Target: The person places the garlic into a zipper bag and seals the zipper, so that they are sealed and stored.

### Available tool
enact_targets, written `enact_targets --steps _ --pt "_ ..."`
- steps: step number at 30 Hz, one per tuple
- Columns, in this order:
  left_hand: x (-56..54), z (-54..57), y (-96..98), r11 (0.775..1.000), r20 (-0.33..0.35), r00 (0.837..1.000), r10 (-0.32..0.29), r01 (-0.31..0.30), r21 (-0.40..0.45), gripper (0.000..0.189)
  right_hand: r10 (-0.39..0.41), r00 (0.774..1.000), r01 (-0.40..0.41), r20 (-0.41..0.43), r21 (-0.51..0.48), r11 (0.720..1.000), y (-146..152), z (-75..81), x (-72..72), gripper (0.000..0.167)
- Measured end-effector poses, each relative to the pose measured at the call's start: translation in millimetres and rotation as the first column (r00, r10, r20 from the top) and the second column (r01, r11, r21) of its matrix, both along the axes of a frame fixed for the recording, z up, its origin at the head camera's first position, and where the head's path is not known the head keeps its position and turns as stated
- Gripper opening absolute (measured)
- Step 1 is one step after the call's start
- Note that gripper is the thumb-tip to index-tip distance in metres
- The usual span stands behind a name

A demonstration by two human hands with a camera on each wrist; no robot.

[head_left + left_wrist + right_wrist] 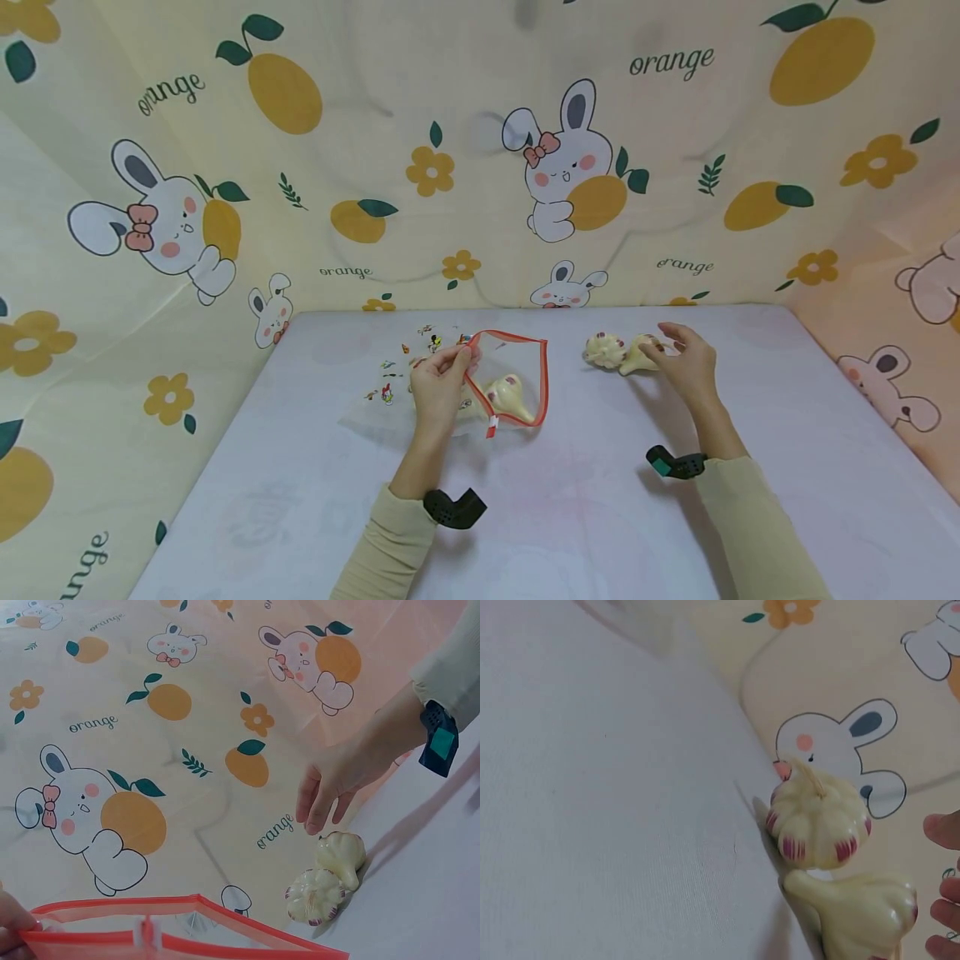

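At the bottom of the head view, two pale sleeves (386, 542) come in, with black wrist devices (455, 508) at the cuffs. Beyond them the white table (562, 517) gives open room across the lower middle, and another bare stretch lies between bag and bulbs.

At centre, the left hand (438, 387) pinches the red rim of a clear printed bag (544, 375). The bag's mouth gapes towards the right; the left wrist view, showing it along the bottom edge, makes the gap between the two red bands plain. Only the head view shows a bagged garlic bulb (508, 394) lying just inside the mouth, and the cartoon prints left of the hand.

Right of centre and farther off, a round garlic bulb (604, 350) and a long-necked garlic bulb (637, 354) lie side by side near the table's far edge. The right hand (688, 367) is at the second one, thumb and fingers apart, holding nothing. The head view overlaps thumb and bulb; the right wrist view shows fingertips at its right edge with space before the bulb. That view also brings out purple streaks and the neck pointing left.

Behind the far edge rises a cream backdrop (480, 208) with rabbits and oranges.
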State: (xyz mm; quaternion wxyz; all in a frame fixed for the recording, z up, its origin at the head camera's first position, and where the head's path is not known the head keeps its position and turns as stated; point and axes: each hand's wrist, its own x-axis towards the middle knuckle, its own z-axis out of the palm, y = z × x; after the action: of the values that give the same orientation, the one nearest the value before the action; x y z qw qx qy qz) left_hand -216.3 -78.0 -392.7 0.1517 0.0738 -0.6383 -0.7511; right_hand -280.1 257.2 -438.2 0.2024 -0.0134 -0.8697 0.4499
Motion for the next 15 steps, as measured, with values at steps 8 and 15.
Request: enact_targets --steps 8,15 --pt "0.2 -0.1 0.1 1.0 0.002 1.0 0.004 -0.004 -0.005 0.019 0.03 0.997 -0.032 0.067 0.039 0.999 8 -3.3 0.3 0.053" --pt "0.0 -0.3 -0.3 1.0 0.007 1.0 -0.009 0.009 0.004 0.02 0.044 0.989 -0.049 0.138 0.035 0.998 14 -4.5 -1.3 0.058"
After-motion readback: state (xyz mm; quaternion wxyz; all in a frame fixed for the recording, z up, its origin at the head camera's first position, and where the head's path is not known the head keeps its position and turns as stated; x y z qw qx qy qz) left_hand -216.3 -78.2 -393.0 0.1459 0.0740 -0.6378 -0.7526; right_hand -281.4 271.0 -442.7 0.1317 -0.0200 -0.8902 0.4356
